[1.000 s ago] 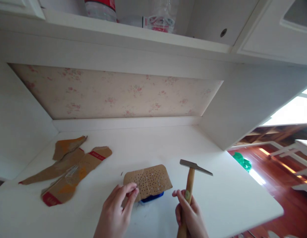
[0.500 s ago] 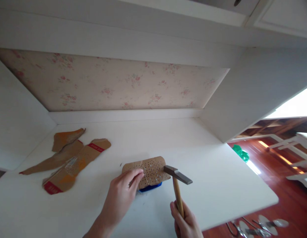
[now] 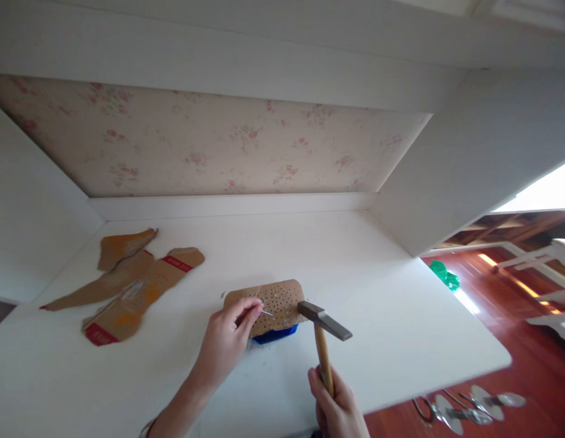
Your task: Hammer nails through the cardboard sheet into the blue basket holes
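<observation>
My left hand (image 3: 227,333) is closed in a pinch on a thin silvery nail (image 3: 267,313), which lies slantwise over a piece of cardboard (image 3: 284,294) full of small holes. Under the cardboard, the front of a blue object (image 3: 275,334) shows; the rest of it is covered. My right hand (image 3: 339,404) grips the wooden handle of a hammer (image 3: 324,319). The hammer's metal head is at the cardboard's right edge; whether it touches cannot be told.
Torn cardboard scraps (image 3: 127,292) lie to the left on the white table (image 3: 377,292). Side panels and a flowered back wall (image 3: 246,146) enclose the tabletop. Beyond its right edge, a green thing (image 3: 444,277) and glass-like objects (image 3: 464,410) are lower down, near the red floor.
The nail now shows, tilted from my left fingertips. More of the blue object is visible below the cardboard. The hammer has barely shifted, and the whole view has moved slightly.
</observation>
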The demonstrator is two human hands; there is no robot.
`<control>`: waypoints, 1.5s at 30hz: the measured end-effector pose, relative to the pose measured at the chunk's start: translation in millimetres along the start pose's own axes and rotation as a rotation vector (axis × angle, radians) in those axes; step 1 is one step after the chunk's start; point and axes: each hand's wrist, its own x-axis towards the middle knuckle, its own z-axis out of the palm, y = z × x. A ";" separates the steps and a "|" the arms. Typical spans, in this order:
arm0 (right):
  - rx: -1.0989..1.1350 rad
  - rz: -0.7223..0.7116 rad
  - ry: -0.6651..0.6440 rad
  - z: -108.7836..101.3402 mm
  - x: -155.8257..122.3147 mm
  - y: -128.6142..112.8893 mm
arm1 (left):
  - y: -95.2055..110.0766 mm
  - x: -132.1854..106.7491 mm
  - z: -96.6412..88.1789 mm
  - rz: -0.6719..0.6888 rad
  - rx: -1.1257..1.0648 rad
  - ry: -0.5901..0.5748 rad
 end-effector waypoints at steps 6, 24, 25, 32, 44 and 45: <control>0.059 0.030 -0.002 3.1 0.3 1.2 | -2.3 1.2 -0.7 -0.024 -0.042 -0.014; 0.061 0.071 0.010 6.7 19.9 17.7 | -6.3 -0.7 0.2 -0.080 -0.187 0.033; 0.067 0.073 0.013 7.3 18.8 16.2 | -6.8 -0.3 0.4 -0.078 -0.186 0.031; 0.077 0.056 0.020 8.2 14.7 9.7 | -9.9 -0.2 2.0 -0.097 -0.223 0.045; 0.104 0.099 0.040 7.7 14.3 13.4 | -15.1 2.3 2.7 -0.305 -0.442 0.145; 0.114 0.096 0.041 7.6 14.4 13.3 | -15.7 3.0 2.3 -0.316 -0.460 0.148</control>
